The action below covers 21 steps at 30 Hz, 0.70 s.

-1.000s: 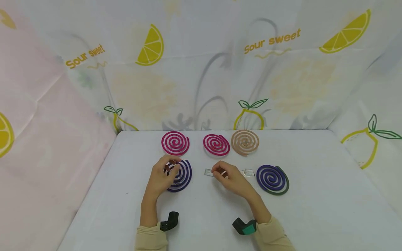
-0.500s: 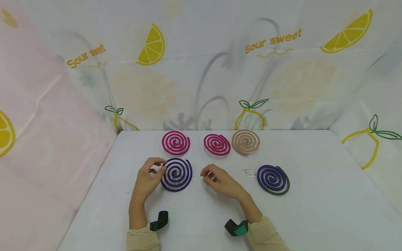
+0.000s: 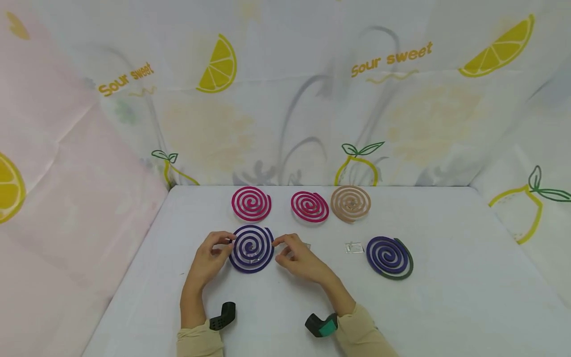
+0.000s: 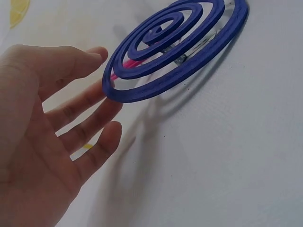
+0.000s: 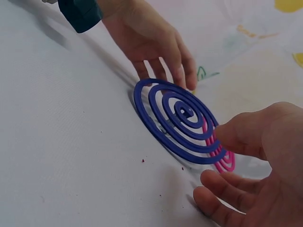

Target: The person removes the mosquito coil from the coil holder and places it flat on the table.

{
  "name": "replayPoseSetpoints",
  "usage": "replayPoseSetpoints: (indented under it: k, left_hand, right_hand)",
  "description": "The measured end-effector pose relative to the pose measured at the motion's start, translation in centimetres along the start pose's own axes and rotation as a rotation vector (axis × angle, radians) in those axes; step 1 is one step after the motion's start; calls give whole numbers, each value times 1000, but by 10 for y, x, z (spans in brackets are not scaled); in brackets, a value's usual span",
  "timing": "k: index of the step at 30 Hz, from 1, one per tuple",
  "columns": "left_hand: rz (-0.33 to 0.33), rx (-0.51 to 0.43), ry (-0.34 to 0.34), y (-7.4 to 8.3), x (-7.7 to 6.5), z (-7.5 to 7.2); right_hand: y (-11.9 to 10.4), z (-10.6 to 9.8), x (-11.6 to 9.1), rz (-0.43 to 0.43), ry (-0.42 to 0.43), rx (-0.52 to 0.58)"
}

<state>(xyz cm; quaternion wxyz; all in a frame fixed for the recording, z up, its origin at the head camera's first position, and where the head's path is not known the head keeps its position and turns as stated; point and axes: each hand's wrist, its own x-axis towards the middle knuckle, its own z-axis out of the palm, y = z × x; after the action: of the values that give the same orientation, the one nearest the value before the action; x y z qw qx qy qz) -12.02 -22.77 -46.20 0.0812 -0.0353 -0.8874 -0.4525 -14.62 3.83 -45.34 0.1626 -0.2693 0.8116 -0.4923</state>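
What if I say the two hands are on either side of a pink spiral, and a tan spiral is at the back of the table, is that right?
Not quite: the head view shows a blue spiral, not a pink one, between the left hand and the right hand. The tan spiral is at the back of the table.

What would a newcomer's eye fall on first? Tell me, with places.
First comes the dark blue coil, between the person's left hand and right hand. Then come two pink coils and a tan coil near the far edge of the table. Higher up, yellow lemon slices decorate the backdrop.
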Motion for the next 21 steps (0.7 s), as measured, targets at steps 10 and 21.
replayPoseSetpoints:
  k: [10,21]
  left_hand:
    - [-82,-54,-80,-8,-2,-3]
    - [-117,-106,-76,-8,0,-2]
  right_hand:
    - [3,12,8,-29,6,-32]
    - [3,10,5,-45,22,-46]
